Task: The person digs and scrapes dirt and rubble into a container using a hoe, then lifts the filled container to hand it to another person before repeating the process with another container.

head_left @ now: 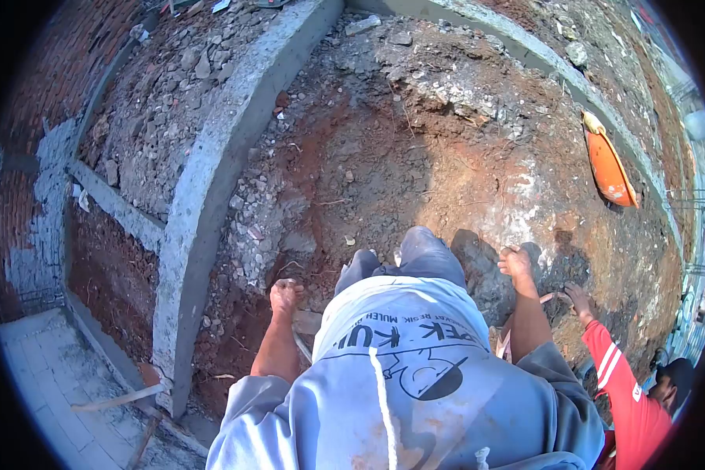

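My left hand (pixel 286 295) is closed in a loose fist left of my knees, over reddish soil beside rubble. What it holds, if anything, is hidden. My right hand (pixel 515 262) is also curled closed, right of my knees over sunlit brown soil (pixel 478 188). Nothing can be made out inside its fingers. Between the hands are my bent knees and a grey-blue shirt (pixel 446 392) with dark printing. A pale handle (pixel 301 346) shows just below my left hand, and its contact with the hand cannot be made out.
Concrete beams (pixel 204 172) frame the dug ground. An orange basin (pixel 609 168) leans near the right beam. At lower right is a co-worker in a red sleeve (pixel 615 376), one hand (pixel 578 301) near my right forearm. A wooden-handled tool (pixel 121 398) lies at lower left by pale paving.
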The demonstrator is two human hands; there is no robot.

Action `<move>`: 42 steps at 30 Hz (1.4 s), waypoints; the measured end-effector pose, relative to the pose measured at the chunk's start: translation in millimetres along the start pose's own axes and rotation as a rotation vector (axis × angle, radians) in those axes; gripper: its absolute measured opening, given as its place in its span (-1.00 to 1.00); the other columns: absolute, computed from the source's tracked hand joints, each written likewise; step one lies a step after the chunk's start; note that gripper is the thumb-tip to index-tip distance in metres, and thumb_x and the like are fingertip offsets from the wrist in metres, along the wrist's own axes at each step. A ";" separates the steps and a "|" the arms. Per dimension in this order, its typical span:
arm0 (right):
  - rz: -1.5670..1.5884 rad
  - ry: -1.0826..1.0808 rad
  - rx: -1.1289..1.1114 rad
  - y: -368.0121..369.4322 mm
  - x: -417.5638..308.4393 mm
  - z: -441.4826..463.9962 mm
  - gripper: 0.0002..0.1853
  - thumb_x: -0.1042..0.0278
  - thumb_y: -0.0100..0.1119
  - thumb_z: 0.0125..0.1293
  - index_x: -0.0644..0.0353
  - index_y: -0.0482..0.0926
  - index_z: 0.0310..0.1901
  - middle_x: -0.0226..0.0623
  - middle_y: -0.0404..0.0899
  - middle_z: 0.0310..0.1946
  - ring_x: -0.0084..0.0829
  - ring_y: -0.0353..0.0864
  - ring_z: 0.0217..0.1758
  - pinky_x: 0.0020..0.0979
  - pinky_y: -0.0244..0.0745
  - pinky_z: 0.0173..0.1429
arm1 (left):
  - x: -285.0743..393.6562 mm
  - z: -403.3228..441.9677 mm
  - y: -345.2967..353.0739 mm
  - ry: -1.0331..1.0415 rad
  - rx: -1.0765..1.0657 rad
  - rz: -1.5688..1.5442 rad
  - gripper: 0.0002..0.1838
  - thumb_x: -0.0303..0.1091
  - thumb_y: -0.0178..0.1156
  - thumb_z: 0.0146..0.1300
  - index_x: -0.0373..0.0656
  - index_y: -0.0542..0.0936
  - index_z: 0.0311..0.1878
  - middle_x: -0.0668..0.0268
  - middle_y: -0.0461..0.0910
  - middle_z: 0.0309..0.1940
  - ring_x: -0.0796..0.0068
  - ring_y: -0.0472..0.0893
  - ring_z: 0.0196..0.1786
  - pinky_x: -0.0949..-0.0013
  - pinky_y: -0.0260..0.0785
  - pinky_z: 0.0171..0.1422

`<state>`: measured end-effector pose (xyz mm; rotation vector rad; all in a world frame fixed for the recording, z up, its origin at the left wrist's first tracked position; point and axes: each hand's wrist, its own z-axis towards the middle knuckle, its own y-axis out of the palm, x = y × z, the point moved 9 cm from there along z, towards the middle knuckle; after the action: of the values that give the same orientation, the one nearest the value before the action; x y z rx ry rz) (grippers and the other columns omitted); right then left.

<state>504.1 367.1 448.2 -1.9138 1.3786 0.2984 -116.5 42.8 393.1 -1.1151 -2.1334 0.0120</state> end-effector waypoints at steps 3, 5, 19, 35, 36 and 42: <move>-0.163 -0.009 -0.106 41.1 -49.2 -10.7 -0.68 0.22 0.23 0.16 0.19 0.58 -0.08 -0.43 0.54 -0.50 -0.56 0.56 -0.56 -0.54 0.43 -0.59 | -5.9 9.8 -32.8 -0.055 0.043 0.001 -0.84 -0.36 0.10 0.33 -0.27 0.53 -0.19 0.17 0.67 -0.43 0.41 0.62 -0.49 0.33 0.49 -0.44; -0.207 -0.013 -0.182 54.7 -61.2 -4.9 -0.73 0.25 0.22 0.19 0.19 0.56 -0.11 -0.44 0.53 -0.50 -0.58 0.52 -0.57 -0.54 0.41 -0.58 | -10.6 19.7 -39.6 -0.017 0.106 -0.084 -0.87 -0.40 0.07 0.32 -0.26 0.52 -0.22 0.20 0.66 -0.42 0.43 0.63 -0.46 0.34 0.48 -0.45; 0.079 0.080 -0.081 -58.0 -103.1 146.9 -0.62 0.21 0.18 0.26 0.20 0.47 0.06 -0.29 0.58 -0.37 -0.41 0.62 -0.47 -0.44 0.55 -0.47 | 4.9 7.1 119.8 0.001 0.115 -0.064 -0.72 -0.25 0.14 0.32 -0.32 0.58 -0.32 0.15 0.66 -0.39 0.37 0.64 -0.42 0.34 0.55 -0.25; -0.977 -0.182 1.040 -411.3 -236.4 274.2 -0.19 0.01 0.29 0.03 -0.17 0.20 0.35 0.01 0.27 0.27 0.00 0.45 0.23 0.12 0.37 0.18 | 212.0 -97.1 223.3 0.219 0.123 0.091 -0.73 -0.28 0.18 0.26 -0.30 0.58 -0.11 0.29 0.64 -0.34 0.52 0.57 -0.30 0.42 0.44 -0.13; -0.975 -0.091 1.032 -404.1 -246.8 266.4 -0.25 0.02 0.26 0.05 -0.16 0.24 0.33 0.01 0.31 0.24 -0.01 0.48 0.19 0.11 0.38 0.16 | 197.7 -102.1 221.8 0.153 0.099 0.010 -0.73 -0.28 0.19 0.26 -0.28 0.58 -0.11 0.29 0.64 -0.34 0.51 0.59 -0.29 0.41 0.44 -0.10; -1.337 0.015 0.872 -356.4 -229.2 227.0 -0.60 0.06 0.06 0.15 0.04 0.62 -0.04 -0.11 0.52 0.06 -0.11 0.44 0.22 0.05 0.32 0.17 | -4.2 -50.9 172.2 -0.275 -0.338 -0.072 -0.86 -0.25 0.20 0.30 0.00 0.55 -0.38 0.49 0.42 -0.60 0.60 0.35 -0.58 0.47 0.15 -0.52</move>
<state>782.9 737.2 576.1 -1.6081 -0.0560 -0.8235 38.2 132.2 373.6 -1.2877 -2.4847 -0.2508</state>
